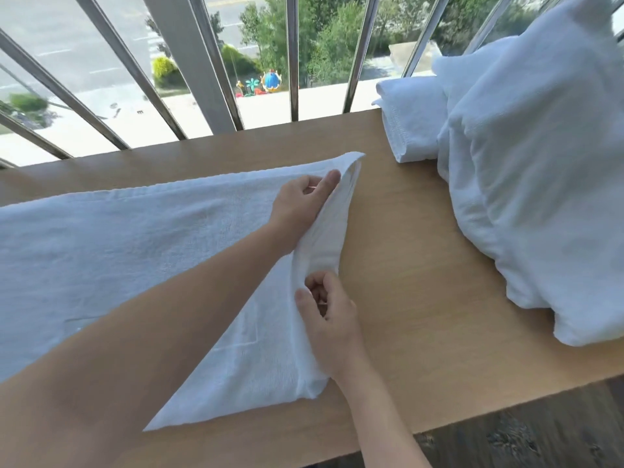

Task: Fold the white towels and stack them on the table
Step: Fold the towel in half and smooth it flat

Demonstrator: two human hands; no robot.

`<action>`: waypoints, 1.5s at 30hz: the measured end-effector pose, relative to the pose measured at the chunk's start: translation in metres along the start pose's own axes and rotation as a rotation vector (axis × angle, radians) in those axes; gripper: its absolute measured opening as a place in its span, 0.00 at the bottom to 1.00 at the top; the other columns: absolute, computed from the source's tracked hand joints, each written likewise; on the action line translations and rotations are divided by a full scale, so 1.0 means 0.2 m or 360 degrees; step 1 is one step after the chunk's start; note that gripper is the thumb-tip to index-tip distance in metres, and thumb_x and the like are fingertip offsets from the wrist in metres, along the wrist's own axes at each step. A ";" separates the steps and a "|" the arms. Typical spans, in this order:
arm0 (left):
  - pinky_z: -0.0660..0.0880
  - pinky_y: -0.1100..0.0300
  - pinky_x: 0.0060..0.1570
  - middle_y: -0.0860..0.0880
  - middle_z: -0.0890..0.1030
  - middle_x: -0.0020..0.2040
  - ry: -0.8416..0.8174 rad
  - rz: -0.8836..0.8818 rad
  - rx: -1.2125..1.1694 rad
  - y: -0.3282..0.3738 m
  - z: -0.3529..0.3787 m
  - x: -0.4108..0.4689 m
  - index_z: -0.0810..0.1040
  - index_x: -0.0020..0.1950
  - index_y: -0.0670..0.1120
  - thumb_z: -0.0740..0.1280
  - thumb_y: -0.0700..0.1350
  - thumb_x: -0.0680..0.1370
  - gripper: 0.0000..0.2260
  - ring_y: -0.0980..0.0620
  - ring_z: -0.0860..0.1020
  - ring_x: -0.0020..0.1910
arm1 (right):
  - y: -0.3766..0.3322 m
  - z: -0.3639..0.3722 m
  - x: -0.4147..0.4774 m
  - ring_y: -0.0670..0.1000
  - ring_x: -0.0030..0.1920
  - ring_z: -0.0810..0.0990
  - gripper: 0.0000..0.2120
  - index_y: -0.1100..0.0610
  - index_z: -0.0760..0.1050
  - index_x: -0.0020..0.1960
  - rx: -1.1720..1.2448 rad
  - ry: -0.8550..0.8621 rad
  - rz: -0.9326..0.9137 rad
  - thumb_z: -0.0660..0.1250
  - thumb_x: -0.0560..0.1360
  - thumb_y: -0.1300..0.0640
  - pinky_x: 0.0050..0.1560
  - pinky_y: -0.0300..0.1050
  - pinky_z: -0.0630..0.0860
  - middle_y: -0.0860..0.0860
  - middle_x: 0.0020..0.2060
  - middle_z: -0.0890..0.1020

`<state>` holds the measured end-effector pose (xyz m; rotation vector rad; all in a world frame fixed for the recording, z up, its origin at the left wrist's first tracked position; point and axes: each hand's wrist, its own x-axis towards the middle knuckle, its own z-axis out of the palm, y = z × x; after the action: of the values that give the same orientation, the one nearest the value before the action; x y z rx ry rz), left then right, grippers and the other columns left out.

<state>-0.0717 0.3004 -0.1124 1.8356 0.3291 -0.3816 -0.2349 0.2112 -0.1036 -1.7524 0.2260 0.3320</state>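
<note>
A white towel (118,244) lies spread across the wooden table (422,282), running off the left edge of view. Its right edge is lifted into a ridge. My left hand (304,201) pinches that edge near the far corner, thumb on top. My right hand (329,322) grips the same edge nearer to me, fingers curled round the cloth. A folded white towel (412,123) sits at the back right of the table.
A large heap of unfolded white towels (540,170) fills the table's right side, partly leaning over the folded one. Metal window bars (292,55) run along the far edge. The table's near edge drops to a dark floor (540,434).
</note>
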 end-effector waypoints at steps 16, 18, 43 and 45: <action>0.79 0.54 0.51 0.55 0.84 0.49 0.0391 0.0130 0.0077 -0.16 -0.67 -0.16 0.80 0.57 0.51 0.77 0.58 0.71 0.19 0.55 0.82 0.49 | -0.21 0.51 -0.03 0.40 0.40 0.77 0.05 0.40 0.71 0.43 -0.0278 -0.0622 -0.0131 0.66 0.73 0.41 0.38 0.35 0.73 0.37 0.39 0.78; 0.80 0.52 0.52 0.57 0.84 0.49 0.0451 0.0133 0.0035 -0.19 -0.80 -0.22 0.80 0.58 0.53 0.76 0.58 0.73 0.17 0.56 0.82 0.48 | -0.25 0.60 -0.05 0.39 0.38 0.76 0.05 0.41 0.72 0.42 -0.0250 -0.0697 -0.0147 0.67 0.73 0.42 0.39 0.32 0.73 0.38 0.38 0.78; 0.81 0.55 0.44 0.52 0.85 0.46 0.0506 0.0125 -0.0562 -0.91 -2.64 -0.53 0.77 0.55 0.48 0.77 0.46 0.75 0.13 0.53 0.84 0.45 | -0.55 2.39 -0.23 0.41 0.35 0.74 0.08 0.51 0.76 0.41 -0.0530 -0.0868 -0.0017 0.71 0.73 0.48 0.38 0.39 0.72 0.44 0.33 0.78; 0.80 0.55 0.47 0.48 0.82 0.54 0.0578 0.0071 -0.0367 -1.02 -2.68 -0.50 0.69 0.64 0.46 0.77 0.47 0.74 0.24 0.50 0.82 0.49 | -0.48 2.48 -0.25 0.41 0.34 0.73 0.09 0.49 0.73 0.40 -0.0680 -0.0807 0.0044 0.69 0.74 0.47 0.37 0.39 0.70 0.42 0.32 0.75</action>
<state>-0.1952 0.8686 -0.1000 1.6760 0.5561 0.0255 -0.2989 0.7145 -0.0892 -2.0130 -0.2023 0.8784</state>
